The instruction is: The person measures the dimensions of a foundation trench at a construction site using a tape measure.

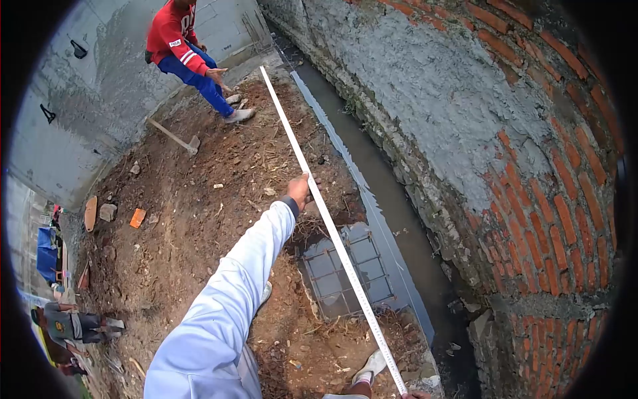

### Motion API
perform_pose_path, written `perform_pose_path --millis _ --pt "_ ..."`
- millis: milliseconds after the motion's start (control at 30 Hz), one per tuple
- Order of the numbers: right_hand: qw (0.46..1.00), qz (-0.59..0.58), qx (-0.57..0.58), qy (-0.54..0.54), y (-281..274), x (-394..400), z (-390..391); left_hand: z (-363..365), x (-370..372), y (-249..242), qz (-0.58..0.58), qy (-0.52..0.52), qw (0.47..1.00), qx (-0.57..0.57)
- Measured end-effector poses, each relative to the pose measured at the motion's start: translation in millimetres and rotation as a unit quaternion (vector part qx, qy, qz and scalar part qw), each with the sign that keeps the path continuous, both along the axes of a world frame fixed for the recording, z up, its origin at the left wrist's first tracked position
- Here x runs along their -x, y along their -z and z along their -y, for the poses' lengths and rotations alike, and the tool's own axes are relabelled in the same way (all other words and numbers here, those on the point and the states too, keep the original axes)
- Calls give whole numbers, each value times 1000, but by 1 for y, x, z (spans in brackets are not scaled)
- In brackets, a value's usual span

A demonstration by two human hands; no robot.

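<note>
My left hand (300, 192), at the end of a pale sleeve with a dark cuff, is wrapped round a long white bar (339, 249) near its middle. The bar runs from the far end of the dirt strip down to the bottom edge of the view. At its near end, my right hand (417, 395) shows only as a sliver, its fingers mostly cut off by the frame. Beneath the bar, a water-filled pit (345, 266) holds a metal rebar grid.
A channel of dark water (405, 223) runs beside a brick wall (531, 193). A person in a red top (178, 40) stands at the far end near a hoe (174, 138). Another person (70, 324) is at lower left. An orange brick piece (137, 218) lies on the dirt.
</note>
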State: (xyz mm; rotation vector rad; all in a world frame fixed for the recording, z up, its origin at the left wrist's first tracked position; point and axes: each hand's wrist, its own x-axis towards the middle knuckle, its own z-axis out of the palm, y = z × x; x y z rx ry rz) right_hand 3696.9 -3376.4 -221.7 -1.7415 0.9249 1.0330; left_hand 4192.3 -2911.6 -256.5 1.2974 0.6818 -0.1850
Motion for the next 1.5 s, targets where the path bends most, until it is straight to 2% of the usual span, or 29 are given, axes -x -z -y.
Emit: perform_pose_path --millis 67,100,167,233,367,433,533,600,700,800,867,900,1000,1067,1133,1167,1267,1333,1400,1500 --pt "998 33 -55 4 53 -38 -24 11 5 2 -8 16 1000 -18" --pt "996 47 -81 7 72 -53 -34 13 6 7 3 17 1000 12" --pt "977 151 -147 24 78 -91 -64 16 6 17 -2 21 1000 4" --pt "983 145 -112 -9 77 -126 -84 18 5 26 -2 29 1000 -7" --pt "982 137 -127 1 97 -145 -94 18 -4 37 17 5 1000 -7" --pt "973 207 -90 -41 106 -145 -91 13 -12 47 27 -7 999 -19" --pt "966 238 -91 -30 102 -149 -87 -5 -33 58 36 -45 997 -55" --pt "973 205 -97 -37 89 -156 -75 -13 -40 59 15 -21 999 -40" --pt "982 164 -96 -15 118 -138 -36 11 -30 67 -7 41 998 -53" --pt "979 185 -74 -37 157 -127 5 47 0 107 -10 55 998 6" --pt "980 188 -66 6 180 -125 26 73 28 155 -44 48 995 79" --pt "979 192 -64 10 179 -134 32 88 45 180 -57 86 994 47" --pt "975 217 -33 -7 247 -126 67 146 103 260 -93 159 983 -15" --pt "977 210 -41 4 279 -128 83 188 139 306 -116 175 978 14" --pt "972 225 0 -69 297 -136 97 226 165 345 -110 189 975 40" --pt "973 227 -44 -8 276 -152 82 243 173 359 -93 185 977 52" --pt "962 266 -23 -54 318 -149 101 276 187 387 -62 147 979 127" --pt "961 266 -13 -74 324 -158 100 284 190 398 -40 122 978 167" --pt "970 232 11 -77 336 -157 101 289 191 409 6 78 962 262" --pt "956 260 65 -118 359 -153 101 291 188 412 17 65 954 291"
